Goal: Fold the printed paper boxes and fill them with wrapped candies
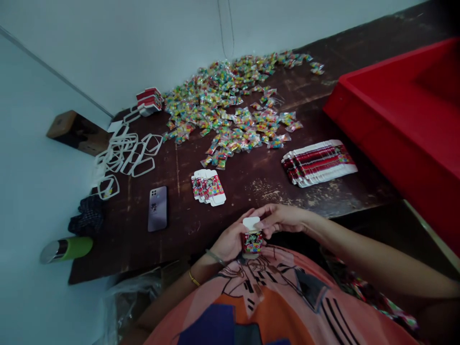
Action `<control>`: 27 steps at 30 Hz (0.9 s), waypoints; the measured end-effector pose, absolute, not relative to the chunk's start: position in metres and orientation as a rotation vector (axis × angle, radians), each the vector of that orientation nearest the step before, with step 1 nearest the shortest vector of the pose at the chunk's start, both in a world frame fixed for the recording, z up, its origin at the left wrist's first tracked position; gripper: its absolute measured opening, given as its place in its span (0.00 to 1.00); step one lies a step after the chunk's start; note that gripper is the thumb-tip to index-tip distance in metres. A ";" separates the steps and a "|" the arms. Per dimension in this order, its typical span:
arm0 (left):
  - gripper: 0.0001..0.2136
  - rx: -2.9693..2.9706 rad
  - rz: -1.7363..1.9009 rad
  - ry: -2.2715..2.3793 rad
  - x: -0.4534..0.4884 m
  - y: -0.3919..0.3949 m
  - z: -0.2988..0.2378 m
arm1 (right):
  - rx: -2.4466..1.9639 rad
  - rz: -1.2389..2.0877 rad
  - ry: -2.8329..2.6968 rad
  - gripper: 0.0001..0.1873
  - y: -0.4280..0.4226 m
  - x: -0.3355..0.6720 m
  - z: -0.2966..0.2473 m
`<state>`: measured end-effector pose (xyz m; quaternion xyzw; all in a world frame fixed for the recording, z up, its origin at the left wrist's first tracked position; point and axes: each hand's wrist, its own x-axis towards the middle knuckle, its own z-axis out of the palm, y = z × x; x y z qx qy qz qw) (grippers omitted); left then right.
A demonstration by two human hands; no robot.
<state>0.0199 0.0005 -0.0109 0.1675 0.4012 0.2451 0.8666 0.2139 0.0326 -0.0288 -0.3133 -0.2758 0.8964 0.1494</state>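
A small printed candy box (252, 242) with white flaps is held in front of my body, its upper flap standing up. My left hand (232, 242) wraps its left side, and my right hand (278, 219) pinches it near the upper flap. Beyond my hands, a small pile of flattened boxes (208, 188) lies on the dark table (187, 239). A longer row of flat boxes (319, 163) is fanned out to the right. Many small clear packets of colourful candy (230, 108) are heaped toward the wall. Whether the box holds anything is hidden.
On the right stands a large red tray (381, 124). Leftward are a purple phone (157, 209), white band-like loops (124, 153), a stack of red-and-white pieces (149, 100), a brown box (77, 132), a dark cloth (86, 215) and a green bottle (77, 248).
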 end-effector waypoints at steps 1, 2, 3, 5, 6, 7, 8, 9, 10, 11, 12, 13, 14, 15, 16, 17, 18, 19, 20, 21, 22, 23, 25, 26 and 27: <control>0.36 0.337 0.509 0.845 0.020 0.000 -0.011 | -0.922 2.538 -0.819 0.18 0.031 0.212 -0.030; 0.37 0.329 0.496 0.845 0.020 -0.001 -0.012 | -0.956 2.480 -0.889 0.16 0.030 0.210 -0.030; 0.38 0.325 0.483 0.846 0.020 -0.001 -0.013 | -0.992 2.395 -0.999 0.13 0.028 0.208 -0.028; 0.38 0.325 0.477 0.857 0.021 -0.001 -0.014 | -1.019 2.148 -1.287 0.09 0.025 0.205 -0.019; 0.36 0.327 0.484 0.867 0.021 -0.001 -0.015 | -0.999 2.013 -1.420 0.09 0.024 0.203 -0.013; 0.35 0.329 0.495 0.876 0.021 0.000 -0.015 | -0.969 1.897 -1.515 0.09 0.023 0.202 -0.008; 0.33 0.334 0.505 0.883 0.021 0.001 -0.016 | -0.944 1.819 -1.565 0.11 0.022 0.202 -0.005; 0.32 0.341 0.511 0.884 0.021 0.002 -0.017 | -0.936 1.790 -1.574 0.13 0.021 0.201 -0.003; 0.32 0.347 0.509 0.876 0.021 0.002 -0.018 | -0.949 1.801 -1.550 0.14 0.020 0.200 -0.004; 0.31 0.348 0.505 0.856 0.020 0.002 -0.019 | -0.980 1.827 -1.504 0.16 0.019 0.199 -0.007; 0.32 0.344 0.503 0.827 0.019 0.001 -0.020 | -1.022 1.857 -1.450 0.16 0.018 0.198 -0.011; 0.32 0.338 0.503 0.794 0.017 0.000 -0.022 | -1.064 1.886 -1.404 0.17 0.018 0.197 -0.016; 0.34 0.333 0.499 0.763 0.016 -0.001 -0.024 | -1.106 1.907 -1.368 0.18 0.019 0.196 -0.022; 0.35 0.330 0.493 0.738 0.015 -0.002 -0.026 | -1.142 1.923 -1.339 0.19 0.020 0.195 -0.026; 0.37 0.332 0.485 0.727 0.013 -0.003 -0.028 | -1.172 1.936 -1.319 0.19 0.021 0.194 -0.030; 0.37 0.336 0.472 0.727 0.012 -0.005 -0.030 | -1.187 1.947 -1.315 0.19 0.023 0.195 -0.031; 0.37 0.339 0.461 0.736 0.011 -0.005 -0.032 | -1.177 1.939 -1.337 0.18 0.024 0.196 -0.031; 0.37 0.338 0.457 0.748 0.011 -0.006 -0.033 | -1.137 1.907 -1.394 0.16 0.024 0.197 -0.029; 0.36 0.333 0.461 0.758 0.010 -0.007 -0.034 | -1.070 1.858 -1.489 0.14 0.023 0.200 -0.025; 0.36 0.325 0.469 0.764 0.010 -0.007 -0.035 | -0.992 1.794 -1.611 0.12 0.021 0.203 -0.020; 0.36 0.318 0.481 0.767 0.009 -0.008 -0.035 | -0.916 1.719 -1.740 0.11 0.019 0.207 -0.014; 0.36 0.317 0.493 0.765 0.009 -0.008 -0.035 | -0.849 1.647 -1.858 0.13 0.016 0.210 -0.008; 0.38 0.340 0.496 0.752 0.008 -0.008 -0.033 | -0.745 1.558 -2.040 0.17 0.017 0.216 0.002; 0.39 0.366 0.490 0.753 0.008 -0.007 -0.032 | -0.688 1.539 -2.107 0.18 0.022 0.219 0.004; 0.37 0.406 0.488 0.770 0.007 -0.006 -0.030 | -0.627 1.524 -2.168 0.17 0.032 0.221 0.005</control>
